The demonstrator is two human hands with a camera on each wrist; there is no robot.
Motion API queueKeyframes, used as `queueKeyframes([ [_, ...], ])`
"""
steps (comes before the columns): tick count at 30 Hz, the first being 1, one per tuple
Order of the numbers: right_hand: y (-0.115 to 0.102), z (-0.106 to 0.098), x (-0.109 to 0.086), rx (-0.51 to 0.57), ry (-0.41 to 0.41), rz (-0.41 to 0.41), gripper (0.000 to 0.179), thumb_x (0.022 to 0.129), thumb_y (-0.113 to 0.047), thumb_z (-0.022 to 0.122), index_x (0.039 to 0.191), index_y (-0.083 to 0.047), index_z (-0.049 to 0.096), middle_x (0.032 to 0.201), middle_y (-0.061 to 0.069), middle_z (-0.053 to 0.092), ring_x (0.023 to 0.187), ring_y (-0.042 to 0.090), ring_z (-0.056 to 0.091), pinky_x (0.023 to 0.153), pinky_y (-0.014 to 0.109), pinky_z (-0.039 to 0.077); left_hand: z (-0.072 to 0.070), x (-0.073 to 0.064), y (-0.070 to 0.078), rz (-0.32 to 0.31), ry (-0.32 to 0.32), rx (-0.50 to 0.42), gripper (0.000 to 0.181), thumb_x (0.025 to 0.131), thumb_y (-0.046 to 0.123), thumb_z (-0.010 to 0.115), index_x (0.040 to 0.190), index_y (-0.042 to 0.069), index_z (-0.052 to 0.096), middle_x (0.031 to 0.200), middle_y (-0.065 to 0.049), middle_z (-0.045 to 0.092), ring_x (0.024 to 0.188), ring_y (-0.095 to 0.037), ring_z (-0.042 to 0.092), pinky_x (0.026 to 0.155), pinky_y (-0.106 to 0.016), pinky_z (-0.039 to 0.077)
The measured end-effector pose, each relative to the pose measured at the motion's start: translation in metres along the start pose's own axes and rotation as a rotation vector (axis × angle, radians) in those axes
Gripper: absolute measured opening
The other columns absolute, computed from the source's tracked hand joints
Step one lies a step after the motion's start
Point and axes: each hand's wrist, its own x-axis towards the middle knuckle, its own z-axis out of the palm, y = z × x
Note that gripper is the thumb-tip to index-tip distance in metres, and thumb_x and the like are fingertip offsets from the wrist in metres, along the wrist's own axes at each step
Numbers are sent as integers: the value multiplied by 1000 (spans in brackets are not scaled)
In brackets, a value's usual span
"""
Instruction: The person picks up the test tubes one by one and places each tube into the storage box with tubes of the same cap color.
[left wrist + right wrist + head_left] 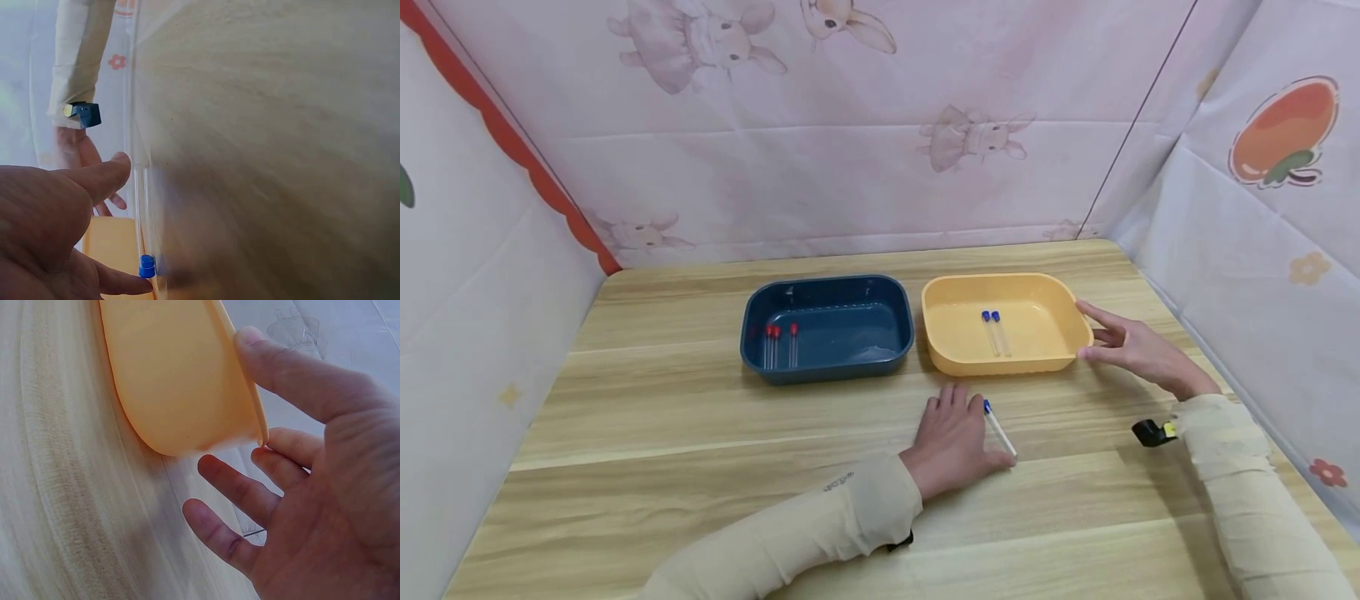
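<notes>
Beside the left hand [951,442], a slim clear tube with a blue cap [1000,431] lies slanted on the table. The left thumb tip is near the tube's plain end, and in the left wrist view a fingertip is right at the blue cap [147,266]. On the right, the yellow tray [1007,367] has the right hand [1138,354] at its right end. The thumb [281,365] touches the rim, with the other fingers spread loosely around the tray's corner. Two blue-capped tubes [997,335] lie inside the yellow tray.
A dark blue tray [827,372] stands left of the yellow one, holding several red-capped tubes [793,346]. Both trays rest on a wood-grain table [662,400]. Printed fabric walls [820,183] enclose its back and sides.
</notes>
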Motion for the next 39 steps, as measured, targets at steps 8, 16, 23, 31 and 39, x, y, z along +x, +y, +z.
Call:
queueKeyframes([
  [8, 3, 0, 1, -8, 3, -7, 78, 87, -25, 67, 149, -30, 19, 147, 3, 32, 126, 21, 42, 85, 8, 37, 4, 3, 8, 13, 31, 41, 89, 63, 79, 58, 120, 11, 50, 119, -6, 41, 109, -22, 34, 87, -36, 34],
  [16, 2, 0, 1, -24, 8, -13, 78, 87, -26, 67, 149, -31, 19, 147, 4, 34, 126, 22, 42, 85, 9, 37, 7, 7, 11, 22, 41, 70, 83, 61, 80, 60, 115, 18, 52, 118, -5, 41, 107, -21, 34, 85, -35, 34],
  [23, 1, 1, 0, -15, 2, -21, 78, 88, -25, 66, 149, -29, 19, 146, 6, 35, 126, 22, 42, 86, 8, 37, 9, 7, 12, 19, 50, 104, 85, 58, 81, 60, 114, 18, 51, 118, -5, 41, 107, -22, 34, 85, -35, 33],
  [31, -1, 0, 0, -7, -5, -15, 78, 88, -25, 66, 149, -31, 19, 146, 5, 35, 126, 21, 42, 86, 8, 36, 8, 6, 14, -2, 42, 116, 88, 57, 83, 58, 111, 13, 53, 119, -6, 40, 105, -21, 34, 86, -36, 33],
  [39, -1, 1, -1, -17, 6, -5, 78, 87, -26, 67, 149, -32, 20, 145, 5, 36, 126, 22, 43, 84, 8, 37, 8, 6, 15, 2, 43, 116, 88, 59, 80, 61, 114, 11, 54, 117, -6, 41, 105, -22, 35, 88, -37, 33],
])
